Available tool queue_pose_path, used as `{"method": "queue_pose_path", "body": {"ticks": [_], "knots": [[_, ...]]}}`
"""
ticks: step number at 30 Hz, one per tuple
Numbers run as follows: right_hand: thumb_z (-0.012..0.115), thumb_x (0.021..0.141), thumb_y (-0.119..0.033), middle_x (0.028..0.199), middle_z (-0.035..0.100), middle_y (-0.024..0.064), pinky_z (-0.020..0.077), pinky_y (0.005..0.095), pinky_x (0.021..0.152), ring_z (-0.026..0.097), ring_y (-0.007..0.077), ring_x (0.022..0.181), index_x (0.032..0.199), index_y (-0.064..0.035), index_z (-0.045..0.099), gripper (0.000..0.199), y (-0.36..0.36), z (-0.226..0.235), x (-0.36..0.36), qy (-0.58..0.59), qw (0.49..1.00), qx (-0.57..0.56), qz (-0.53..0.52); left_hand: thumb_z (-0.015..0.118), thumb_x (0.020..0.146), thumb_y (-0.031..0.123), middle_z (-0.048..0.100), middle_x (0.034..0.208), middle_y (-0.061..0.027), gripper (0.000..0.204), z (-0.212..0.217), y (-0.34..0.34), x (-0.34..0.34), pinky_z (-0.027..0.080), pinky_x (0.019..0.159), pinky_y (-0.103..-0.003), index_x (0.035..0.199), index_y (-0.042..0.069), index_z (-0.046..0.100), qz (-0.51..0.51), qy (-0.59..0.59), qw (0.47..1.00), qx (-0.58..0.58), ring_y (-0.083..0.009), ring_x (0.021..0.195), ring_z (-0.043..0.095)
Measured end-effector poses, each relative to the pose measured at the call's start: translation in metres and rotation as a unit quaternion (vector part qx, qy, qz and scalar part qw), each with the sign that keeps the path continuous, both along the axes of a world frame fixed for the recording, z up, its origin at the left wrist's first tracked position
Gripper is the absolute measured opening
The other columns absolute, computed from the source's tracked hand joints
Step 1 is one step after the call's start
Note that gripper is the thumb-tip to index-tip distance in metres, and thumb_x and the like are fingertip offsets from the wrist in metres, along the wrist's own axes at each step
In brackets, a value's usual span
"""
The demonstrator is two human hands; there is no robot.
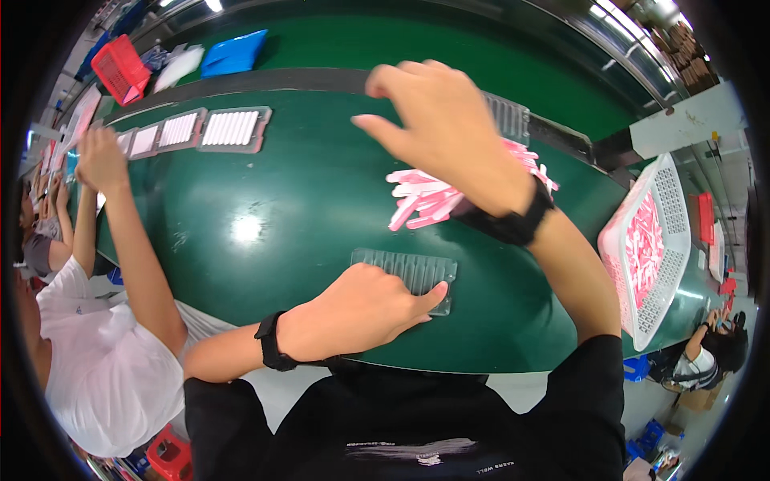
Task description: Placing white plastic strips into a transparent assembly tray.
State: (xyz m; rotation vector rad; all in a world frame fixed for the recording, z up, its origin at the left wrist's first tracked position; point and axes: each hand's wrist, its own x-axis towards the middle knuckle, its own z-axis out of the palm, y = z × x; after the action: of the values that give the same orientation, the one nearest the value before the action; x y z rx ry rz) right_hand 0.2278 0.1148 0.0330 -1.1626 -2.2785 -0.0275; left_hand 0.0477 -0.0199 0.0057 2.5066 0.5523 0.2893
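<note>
green belt, clear tray under left grip

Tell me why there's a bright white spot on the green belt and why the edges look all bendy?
Head view: the white spot is glare from a ceiling lamp bouncing off the shiny green belt; the fisheye lens bends straight edges near the rim and leaves black corners; the raised right hand looks slightly blurred, while the left hand on the clear tray is sharp.
</note>
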Motion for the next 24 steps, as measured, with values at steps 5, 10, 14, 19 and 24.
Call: {"method": "queue_pose_path", "body": {"ticks": [5,10,14,19,24], "knots": [[0.076,0.09,-0.02,0.086,0.068,0.0122,0.0519,0.0467,0.078,0.066,0.0353,0.086,0.1,-0.0051,0.073,0.018,-0.054,-0.002,0.097,-0.01,0.994,-0.103,-0.024,0.072,0.098,0.024,0.061,0.061,-0.0125,0.037,0.005,0.017,0.044,0.049,0.054,-0.045,0.129,0.005,0.07,-0.036,0.016,0.999,-0.004,-0.0321,0.056,0.065],[0.079,0.088,-0.016,0.093,0.071,0.0106,0.0527,0.0405,0.076,0.067,0.0321,0.085,0.099,-0.0047,0.074,0.016,-0.088,-0.012,0.116,0.093,0.983,-0.157,-0.022,0.077,0.095,0.03,0.061,0.062,-0.0102,0.03,0.011,0.05,0.037,0.046,0.05,-0.04,0.12,0.014,0.075,-0.012,-0.072,0.993,-0.093,-0.0295,0.052,0.061],[0.081,0.087,-0.013,0.092,0.071,0.0084,0.0528,0.0379,0.073,0.068,0.0294,0.084,0.099,-0.0049,0.075,0.016,-0.099,-0.011,0.123,0.095,0.983,-0.145,-0.054,0.078,0.094,0.041,0.065,0.065,-0.0104,0.041,0.019,0.107,-0.007,0.05,0.056,-0.042,0.123,0.013,0.071,0.3,0.013,0.944,0.135,-0.0304,0.06,0.067],[0.081,0.087,-0.014,0.093,0.072,0.0076,0.0524,0.038,0.075,0.068,0.029,0.083,0.098,-0.0043,0.074,0.016,-0.094,-0.007,0.117,0.08,0.987,-0.137,-0.033,0.076,0.095,0.047,0.063,0.063,-0.0108,0.061,-0.013,0.15,-0.126,0.049,0.059,-0.044,0.143,0.012,0.063,0.493,0.158,0.817,0.254,-0.0307,0.062,0.066],[0.082,0.087,-0.016,0.093,0.072,0.0073,0.0517,0.0388,0.077,0.067,0.0288,0.083,0.096,-0.0046,0.074,0.016,-0.092,-0.013,0.123,0.072,0.988,-0.126,-0.049,0.075,0.096,0.046,0.064,0.062,-0.0091,0.056,-0.007,0.142,-0.117,0.051,0.059,-0.045,0.137,0.011,0.065,0.509,0.152,0.815,0.234,-0.0326,0.065,0.069]]}}
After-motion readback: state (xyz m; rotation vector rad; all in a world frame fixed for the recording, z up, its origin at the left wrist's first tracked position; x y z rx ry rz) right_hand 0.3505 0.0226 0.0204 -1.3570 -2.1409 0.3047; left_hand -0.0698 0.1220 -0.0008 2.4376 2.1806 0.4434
